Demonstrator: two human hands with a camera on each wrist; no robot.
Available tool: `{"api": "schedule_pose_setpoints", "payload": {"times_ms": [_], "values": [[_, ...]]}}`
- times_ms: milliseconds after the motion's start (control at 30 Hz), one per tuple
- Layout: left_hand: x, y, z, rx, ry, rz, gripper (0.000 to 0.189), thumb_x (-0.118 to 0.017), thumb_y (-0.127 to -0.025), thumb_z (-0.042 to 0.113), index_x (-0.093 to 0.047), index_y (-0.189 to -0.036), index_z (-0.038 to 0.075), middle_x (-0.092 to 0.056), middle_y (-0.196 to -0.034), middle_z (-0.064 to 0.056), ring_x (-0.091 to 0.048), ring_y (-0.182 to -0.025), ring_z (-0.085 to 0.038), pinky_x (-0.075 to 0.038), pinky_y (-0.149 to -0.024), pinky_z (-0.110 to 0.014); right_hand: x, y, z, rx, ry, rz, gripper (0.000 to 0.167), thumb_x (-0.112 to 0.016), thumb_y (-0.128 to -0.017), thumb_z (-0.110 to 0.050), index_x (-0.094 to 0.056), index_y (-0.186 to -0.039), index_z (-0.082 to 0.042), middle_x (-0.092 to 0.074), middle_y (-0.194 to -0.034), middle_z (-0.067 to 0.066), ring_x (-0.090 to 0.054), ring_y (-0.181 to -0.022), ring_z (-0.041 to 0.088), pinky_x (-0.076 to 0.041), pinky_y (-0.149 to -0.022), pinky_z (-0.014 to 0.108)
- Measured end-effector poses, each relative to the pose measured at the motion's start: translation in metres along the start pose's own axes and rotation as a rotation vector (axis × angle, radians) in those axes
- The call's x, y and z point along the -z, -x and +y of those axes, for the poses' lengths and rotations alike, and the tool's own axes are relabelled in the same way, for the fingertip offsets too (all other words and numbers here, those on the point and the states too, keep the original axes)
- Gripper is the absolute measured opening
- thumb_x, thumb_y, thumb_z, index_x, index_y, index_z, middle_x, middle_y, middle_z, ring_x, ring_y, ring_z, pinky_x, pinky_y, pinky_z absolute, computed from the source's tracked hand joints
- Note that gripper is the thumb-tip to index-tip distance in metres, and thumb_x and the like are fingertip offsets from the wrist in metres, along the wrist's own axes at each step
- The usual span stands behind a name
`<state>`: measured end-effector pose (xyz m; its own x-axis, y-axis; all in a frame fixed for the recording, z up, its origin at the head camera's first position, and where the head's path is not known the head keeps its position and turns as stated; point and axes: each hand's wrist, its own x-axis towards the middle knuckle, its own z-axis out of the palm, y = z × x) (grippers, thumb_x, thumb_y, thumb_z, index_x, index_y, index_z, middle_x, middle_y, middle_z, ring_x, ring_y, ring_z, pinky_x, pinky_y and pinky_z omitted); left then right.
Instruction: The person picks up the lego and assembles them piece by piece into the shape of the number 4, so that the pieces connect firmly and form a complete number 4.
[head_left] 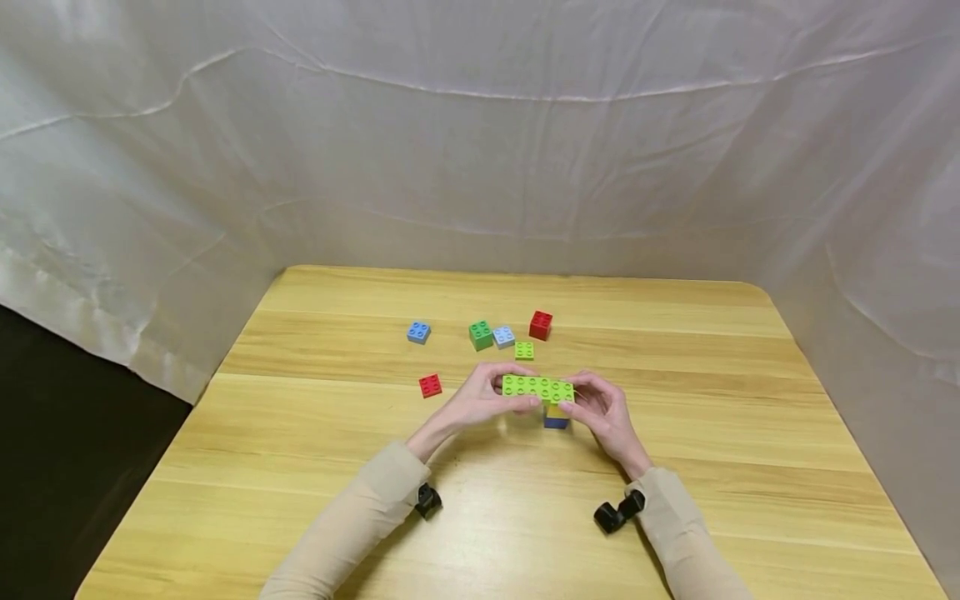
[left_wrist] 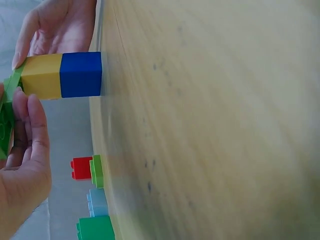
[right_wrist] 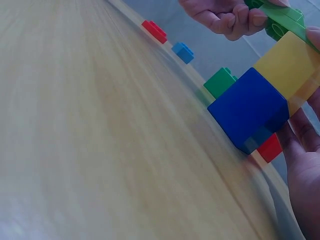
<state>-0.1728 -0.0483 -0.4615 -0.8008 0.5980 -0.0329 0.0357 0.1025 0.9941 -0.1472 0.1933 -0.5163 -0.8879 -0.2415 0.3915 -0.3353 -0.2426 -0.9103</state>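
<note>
Both hands hold a long light green brick (head_left: 537,388) by its ends in the head view. My left hand (head_left: 480,398) pinches the left end, thumb along the near side. At the right end, my right hand (head_left: 611,417) has its thumb on the near edge. Below that end sits a yellow brick (left_wrist: 42,76), stacked on a blue brick (left_wrist: 81,75). The green brick overhangs the stack to the left, as the left wrist view shows. Whether the blue brick touches the table is hard to tell.
Beyond the hands lie a blue brick (head_left: 418,332), a green brick (head_left: 481,335), a pale blue brick (head_left: 504,337), a red brick (head_left: 541,326) and a small lime brick (head_left: 524,351). A flat red brick (head_left: 431,386) lies left on the wooden table (head_left: 300,467).
</note>
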Motion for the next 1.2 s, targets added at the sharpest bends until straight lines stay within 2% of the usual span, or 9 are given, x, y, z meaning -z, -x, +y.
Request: {"api": "schedule_pose_setpoints", "payload": {"times_ms": [200, 433, 633, 700, 767, 933, 1000, 1100, 1200], "values": [[0.0, 0.0, 0.0, 0.004, -0.007, 0.005, 0.042, -0.073, -0.09, 0.009, -0.062, -0.129, 0.0, -0.073, -0.101, -0.02, -0.065, -0.092, -0.054, -0.062, -0.081, -0.053, 0.0, 0.0, 0.0, 0.003, 0.005, -0.002, 0.032, -0.064, -0.087, 0.014, -0.058, -0.118, 0.017, -0.065, -0.115, 0.001, -0.066, -0.11, 0.009, -0.055, -0.102, 0.021], [0.0, 0.004, 0.0, 0.016, -0.008, -0.016, 0.046, -0.073, -0.092, 0.013, -0.06, -0.135, 0.004, -0.073, -0.107, -0.018, -0.067, -0.097, -0.051, -0.061, -0.087, -0.055, -0.002, 0.001, -0.001, 0.01, 0.016, -0.009, 0.031, -0.063, -0.087, 0.016, -0.057, -0.118, 0.018, -0.064, -0.115, 0.001, -0.066, -0.107, 0.008, -0.056, -0.099, 0.02], [0.011, 0.008, -0.002, 0.001, -0.082, -0.004, 0.052, -0.078, -0.088, 0.013, -0.06, -0.136, 0.008, -0.074, -0.114, -0.017, -0.072, -0.095, -0.023, -0.061, -0.089, -0.033, -0.003, 0.001, -0.002, 0.007, 0.027, -0.004, 0.032, -0.063, -0.086, 0.016, -0.056, -0.117, 0.019, -0.065, -0.115, 0.001, -0.066, -0.107, 0.009, -0.055, -0.1, 0.02], [0.017, 0.011, -0.004, 0.007, -0.115, 0.01, 0.056, -0.081, -0.084, 0.013, -0.06, -0.136, 0.009, -0.073, -0.113, -0.015, -0.069, -0.094, -0.015, -0.06, -0.087, -0.027, -0.003, 0.001, -0.002, 0.008, 0.027, -0.004, 0.032, -0.063, -0.086, 0.016, -0.056, -0.117, 0.019, -0.065, -0.115, 0.002, -0.066, -0.106, 0.009, -0.055, -0.1, 0.02], [0.024, 0.015, -0.004, 0.013, -0.149, 0.019, 0.059, -0.083, -0.082, 0.014, -0.06, -0.136, 0.009, -0.072, -0.111, -0.014, -0.068, -0.093, -0.014, -0.06, -0.087, -0.027, -0.003, 0.001, -0.002, 0.008, 0.023, -0.006, 0.033, -0.063, -0.086, 0.016, -0.056, -0.117, 0.019, -0.065, -0.115, 0.002, -0.066, -0.106, 0.009, -0.056, -0.1, 0.02], [0.048, 0.027, -0.009, -0.012, -0.259, 0.044, 0.06, -0.084, -0.08, 0.015, -0.06, -0.134, 0.005, -0.069, -0.114, -0.016, -0.065, -0.105, -0.027, -0.055, -0.1, -0.039, -0.003, 0.0, -0.001, 0.006, 0.023, -0.011, 0.033, -0.063, -0.086, 0.016, -0.056, -0.118, 0.019, -0.065, -0.114, 0.002, -0.067, -0.106, 0.01, -0.056, -0.099, 0.021], [0.061, 0.032, -0.012, -0.018, -0.292, 0.07, 0.06, -0.084, -0.079, 0.015, -0.06, -0.132, 0.003, -0.068, -0.115, -0.019, -0.063, -0.106, -0.034, -0.054, -0.098, -0.042, -0.003, -0.001, 0.0, 0.006, 0.024, -0.009, 0.033, -0.063, -0.086, 0.015, -0.056, -0.118, 0.02, -0.065, -0.114, 0.002, -0.067, -0.106, 0.01, -0.056, -0.099, 0.021], [0.08, 0.039, -0.017, 0.01, -0.33, 0.114, 0.06, -0.086, -0.077, 0.014, -0.062, -0.13, 0.002, -0.065, -0.117, -0.023, -0.061, -0.105, -0.039, -0.054, -0.09, -0.039, -0.003, -0.001, 0.0, 0.008, 0.025, -0.008, 0.034, -0.063, -0.086, 0.016, -0.055, -0.118, 0.021, -0.065, -0.114, 0.001, -0.067, -0.106, 0.01, -0.056, -0.099, 0.021], [0.097, 0.045, -0.021, 0.049, -0.375, 0.148, 0.059, -0.087, -0.076, 0.012, -0.062, -0.128, 0.003, -0.064, -0.12, -0.021, -0.061, -0.106, -0.036, -0.054, -0.087, -0.036, -0.002, 0.0, -0.001, 0.011, 0.031, -0.001, 0.034, -0.063, -0.086, 0.016, -0.054, -0.118, 0.022, -0.065, -0.114, 0.001, -0.067, -0.106, 0.01, -0.057, -0.098, 0.02]]}}
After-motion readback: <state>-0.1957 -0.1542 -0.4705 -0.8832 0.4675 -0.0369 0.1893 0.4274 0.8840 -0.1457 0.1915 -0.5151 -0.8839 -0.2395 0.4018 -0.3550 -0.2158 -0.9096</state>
